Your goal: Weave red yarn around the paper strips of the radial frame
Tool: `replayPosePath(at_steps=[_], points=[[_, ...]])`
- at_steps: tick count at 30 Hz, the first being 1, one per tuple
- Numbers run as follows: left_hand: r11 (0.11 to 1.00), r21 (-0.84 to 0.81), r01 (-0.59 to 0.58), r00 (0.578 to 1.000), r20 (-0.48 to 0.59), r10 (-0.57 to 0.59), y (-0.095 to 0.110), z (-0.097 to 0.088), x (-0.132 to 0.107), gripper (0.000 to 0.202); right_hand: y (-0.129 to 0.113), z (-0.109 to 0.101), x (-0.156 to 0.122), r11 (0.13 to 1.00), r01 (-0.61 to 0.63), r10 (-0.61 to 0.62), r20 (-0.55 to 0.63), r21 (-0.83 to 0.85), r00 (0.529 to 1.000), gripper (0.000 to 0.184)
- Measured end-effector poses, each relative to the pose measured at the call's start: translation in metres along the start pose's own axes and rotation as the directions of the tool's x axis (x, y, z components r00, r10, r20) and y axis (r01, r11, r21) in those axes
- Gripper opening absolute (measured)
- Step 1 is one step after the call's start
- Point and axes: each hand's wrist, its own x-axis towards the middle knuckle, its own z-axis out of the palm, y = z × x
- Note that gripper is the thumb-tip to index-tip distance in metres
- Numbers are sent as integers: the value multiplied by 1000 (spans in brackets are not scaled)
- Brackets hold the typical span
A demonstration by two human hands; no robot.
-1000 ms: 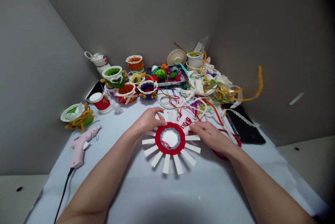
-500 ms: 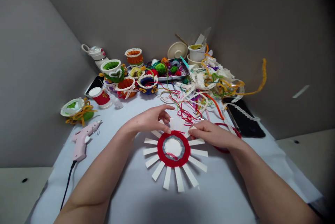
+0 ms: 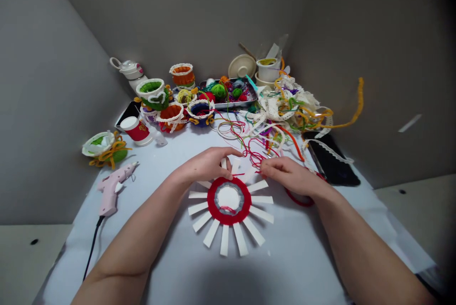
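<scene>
A flattened paper cup (image 3: 228, 200) lies on the white table, its wall cut into white strips that fan out around a ring of red yarn. My left hand (image 3: 208, 165) rests on the far strips, fingers curled and pressing them down. My right hand (image 3: 285, 174) sits at the far right of the ring, fingers pinched on the red yarn (image 3: 253, 157) that trails back toward the pile. Both forearms come in from the bottom of the view.
A pink glue gun (image 3: 112, 188) lies at the left with its cord. Yarn-wrapped cups (image 3: 171, 115), a red cup (image 3: 136, 130), a metal tray of yarn balls (image 3: 228, 93) and a heap of lace and cords (image 3: 292, 110) crowd the far side. A black phone (image 3: 331, 162) lies at the right.
The camera tilted and the cup piece shifted slightly left. My left fingers curled further over the far strips, and my right hand moved up along the red yarn.
</scene>
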Motion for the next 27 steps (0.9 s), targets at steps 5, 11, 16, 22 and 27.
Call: replayPosePath(at_steps=[5, 11, 16, 22, 27], points=[[998, 2, 68, 997, -25, -68, -5, -6, 0, 67, -1, 2, -2, 992, 75, -93, -176, -104, 980, 48], [993, -29, 111, 991, -72, -113, -9, -10, 2, 67, -3, 5, -2, 913, 293, -364, -243, -285, 899, 44], [975, -186, 120, 972, -177, -153, -18, -17, 4, 64, -4, 3, 0, 946, 187, -237, -171, -264, 956, 53], [931, -349, 110, 956, -217, -195, -28, -16, 10, 53, 3, 9, 3, 994, -57, 47, -112, -93, 993, 52], [926, -362, 108, 973, -153, -173, -21, -15, 5, 55, 5, 9, 3, 990, -143, 143, -30, -3, 989, 48]])
